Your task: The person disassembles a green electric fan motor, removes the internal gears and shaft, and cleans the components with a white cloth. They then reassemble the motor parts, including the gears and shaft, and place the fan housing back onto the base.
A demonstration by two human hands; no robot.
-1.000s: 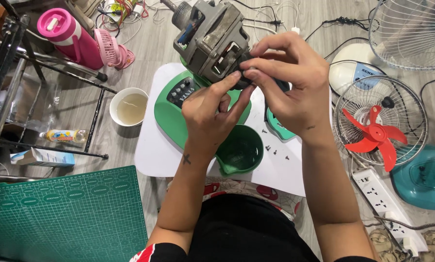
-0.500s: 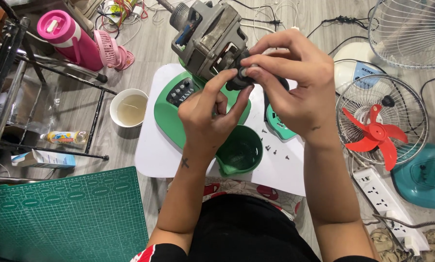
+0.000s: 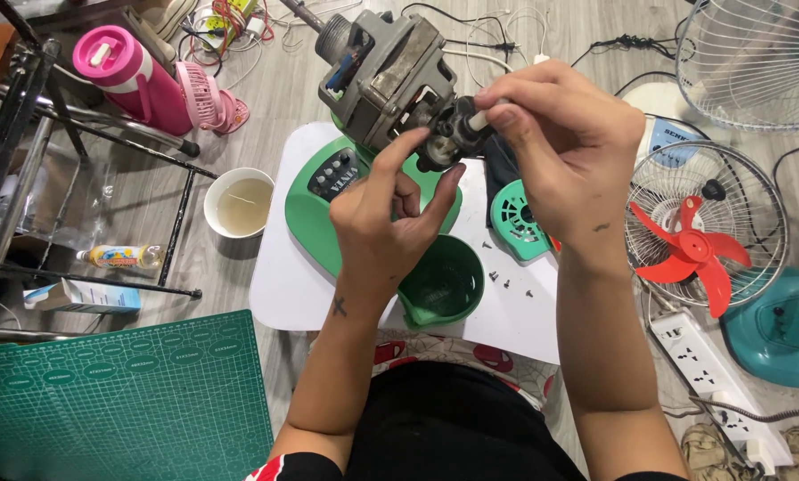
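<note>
Basically grey, grimy fan motor [image 3: 386, 76], both hands [image 3: 390, 227] pinching its black rear knob.

One grey fan motor [image 3: 390, 76], one green fan base [image 3: 315, 209], one red fan blade [image 3: 689, 249]. Two wire fan guards [image 3: 756, 53], one white cup [image 3: 237, 203], one pink bottle [image 3: 127, 76].

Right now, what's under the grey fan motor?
The green fan base with its button panel, on a white board. The left hand covers the base's middle.
</note>
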